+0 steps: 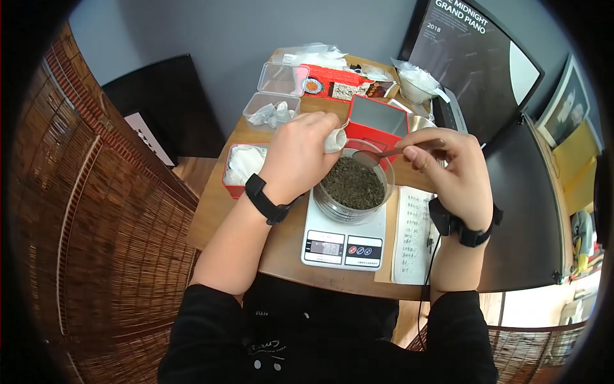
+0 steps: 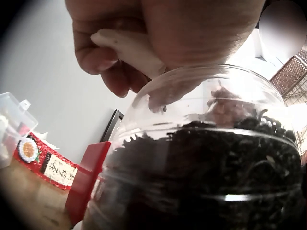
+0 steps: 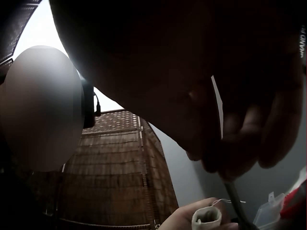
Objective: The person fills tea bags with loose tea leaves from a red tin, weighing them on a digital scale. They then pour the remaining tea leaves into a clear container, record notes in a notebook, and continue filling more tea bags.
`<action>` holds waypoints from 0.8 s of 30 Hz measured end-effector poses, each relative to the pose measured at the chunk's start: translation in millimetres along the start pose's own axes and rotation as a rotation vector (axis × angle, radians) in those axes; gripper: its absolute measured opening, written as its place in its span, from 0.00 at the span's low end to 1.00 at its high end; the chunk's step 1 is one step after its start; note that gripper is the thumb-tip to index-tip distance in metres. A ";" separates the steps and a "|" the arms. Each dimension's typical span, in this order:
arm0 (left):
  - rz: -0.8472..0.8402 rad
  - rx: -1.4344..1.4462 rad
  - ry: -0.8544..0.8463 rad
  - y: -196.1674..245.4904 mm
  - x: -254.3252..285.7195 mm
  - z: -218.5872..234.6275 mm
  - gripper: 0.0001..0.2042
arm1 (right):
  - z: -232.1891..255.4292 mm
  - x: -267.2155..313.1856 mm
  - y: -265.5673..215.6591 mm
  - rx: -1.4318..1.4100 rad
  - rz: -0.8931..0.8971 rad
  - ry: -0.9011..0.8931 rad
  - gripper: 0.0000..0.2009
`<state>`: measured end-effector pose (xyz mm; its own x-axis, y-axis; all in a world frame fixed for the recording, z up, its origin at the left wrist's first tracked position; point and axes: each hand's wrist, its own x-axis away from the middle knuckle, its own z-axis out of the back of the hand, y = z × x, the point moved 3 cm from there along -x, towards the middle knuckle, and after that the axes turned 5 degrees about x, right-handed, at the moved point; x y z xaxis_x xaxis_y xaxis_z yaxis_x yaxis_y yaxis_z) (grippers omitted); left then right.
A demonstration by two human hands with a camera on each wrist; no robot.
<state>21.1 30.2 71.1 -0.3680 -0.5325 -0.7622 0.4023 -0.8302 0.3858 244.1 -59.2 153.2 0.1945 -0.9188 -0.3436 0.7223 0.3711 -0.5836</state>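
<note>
A clear plastic jar (image 1: 348, 216) of dark dried leaves (image 1: 353, 184) stands on a white kitchen scale (image 1: 311, 221). At the jar's left rim, my left hand (image 1: 299, 150) grips a small white drawstring pouch (image 1: 335, 141), its mouth up and open in the right wrist view. My right hand (image 1: 453, 171) pinches a spoon (image 1: 367, 159) by its handle, with the bowl over the leaves near the pouch. The left wrist view shows the jar wall (image 2: 225, 132) just under the left hand and the pouch (image 2: 127, 45) in its fingers.
Left of the jar stand a red box (image 1: 235, 191) of white pouches and a clear lidded container (image 1: 272, 131). Behind it is an open red tin (image 1: 378, 116). A handwritten notebook (image 1: 409, 249) lies to the right, a bowl (image 1: 417, 89) behind. A wicker screen (image 1: 121, 230) borders the left.
</note>
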 end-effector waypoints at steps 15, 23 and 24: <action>0.005 0.042 0.007 0.0 -0.5 -2.0 0.14 | -42.4 -27.1 69.6 -0.488 -0.216 -0.099 0.11; 0.002 0.053 -0.002 -0.8 0.4 -1.5 0.14 | -13.7 -22.2 73.3 -0.677 -0.225 0.054 0.11; -0.001 0.037 0.000 -0.4 0.6 -1.3 0.14 | -9.4 -19.8 69.5 -0.659 -0.179 0.124 0.11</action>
<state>21.9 30.4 69.8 -0.3682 -0.5321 -0.7625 0.3709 -0.8360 0.4043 284.2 -14.0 112.5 0.0047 -0.9658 -0.2591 0.1746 0.2559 -0.9508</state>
